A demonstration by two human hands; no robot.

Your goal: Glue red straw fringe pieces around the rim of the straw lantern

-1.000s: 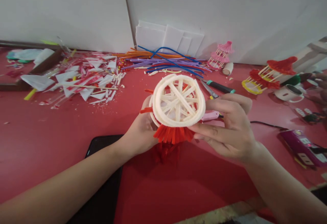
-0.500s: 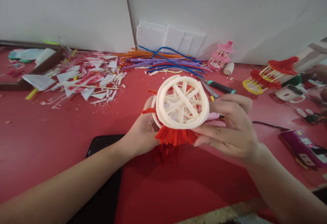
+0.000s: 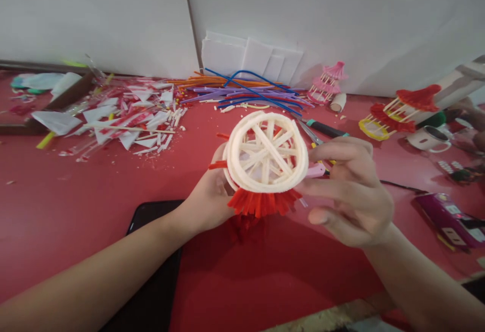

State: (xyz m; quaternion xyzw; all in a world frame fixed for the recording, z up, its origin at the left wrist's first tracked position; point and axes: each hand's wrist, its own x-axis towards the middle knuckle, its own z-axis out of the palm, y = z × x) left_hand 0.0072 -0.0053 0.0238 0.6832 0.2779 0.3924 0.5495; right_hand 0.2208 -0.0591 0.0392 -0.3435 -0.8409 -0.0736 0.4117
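Note:
In the middle of the view is a round craft piece of pipe cleaners [image 3: 269, 152]. Its cream rim faces me, crossed by spoke-like cream strips, and a red fringe [image 3: 261, 203] hangs below it. My left hand [image 3: 214, 195] grips the piece from the left and behind; its fingertips are partly hidden. My right hand [image 3: 352, 195] is at the right side of the rim with thumb and fingers apart. Its fingertips come close to the rim; whether they touch it I cannot tell. Behind, a pink-handled tool [image 3: 316, 171] shows between hand and rim.
Loose pipe cleaners [image 3: 238, 89] lie along the wall. Scraps of paper and plastic [image 3: 125, 114] cover the left back. Pliers [image 3: 322, 129], a pink tiered model [image 3: 328, 84], a red and yellow one [image 3: 397, 109], a mug [image 3: 428, 138] and a purple power strip [image 3: 450, 216] are right. A black phone-like slab [image 3: 155, 261] lies in front.
My right hand has loosened from the rim and fringe, its thumb moving away to the right. The piece has shifted slightly left, still in my left hand.

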